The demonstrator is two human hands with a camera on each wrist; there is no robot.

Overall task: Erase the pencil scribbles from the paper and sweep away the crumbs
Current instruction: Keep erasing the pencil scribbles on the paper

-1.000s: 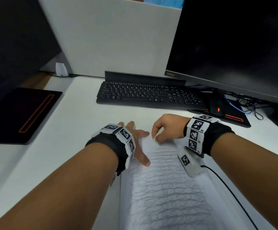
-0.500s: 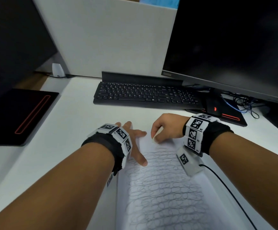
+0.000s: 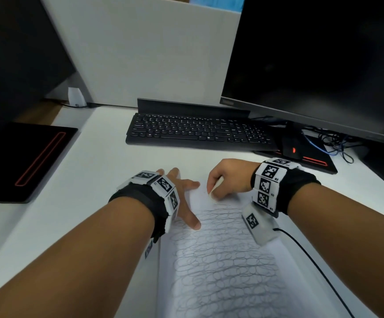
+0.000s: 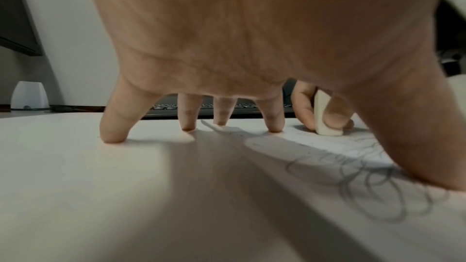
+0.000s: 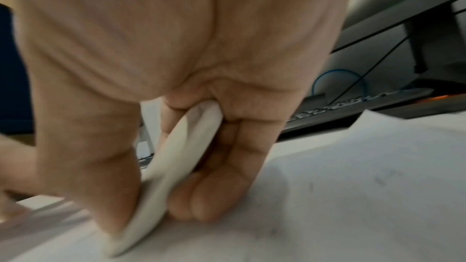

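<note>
Head view: left hand (image 3: 182, 198) flat, fingers spread, pinning the paper (image 3: 221, 271) at its far left corner; thumb tip lands on the scribbles (image 3: 221, 260), the other fingers reach past the sheet's edge onto the white desk (image 3: 83, 203). Right hand (image 3: 230, 177) just right of the left fingers, curled, pinching a white eraser (image 3: 215, 185) whose tip touches the paper at the far end. Strip right under the eraser looks faint or clean; dense loops start just nearer than both hands. Beyond the fingers: black keyboard (image 3: 198, 131), monitor (image 3: 324, 65) to the right.

Left wrist view: fingers (image 4: 113, 127) splayed and straight, tips down; little and ring tips sit on bare desk (image 4: 100, 196), index tip on the paper (image 4: 315, 146). Thumb sits on pencil loops (image 4: 378, 182). Eraser (image 4: 325, 121) upright past the index finger, end on the sheet, gripped by the right hand (image 4: 320, 107).

Right wrist view: blurred. Thumb and curled fingers (image 5: 214, 186) squeeze the eraser (image 5: 176, 166) between them; its lower end presses the paper (image 5: 353, 196). A few dark specks on the sheet right of the fingers; can't tell crumbs from marks.
</note>
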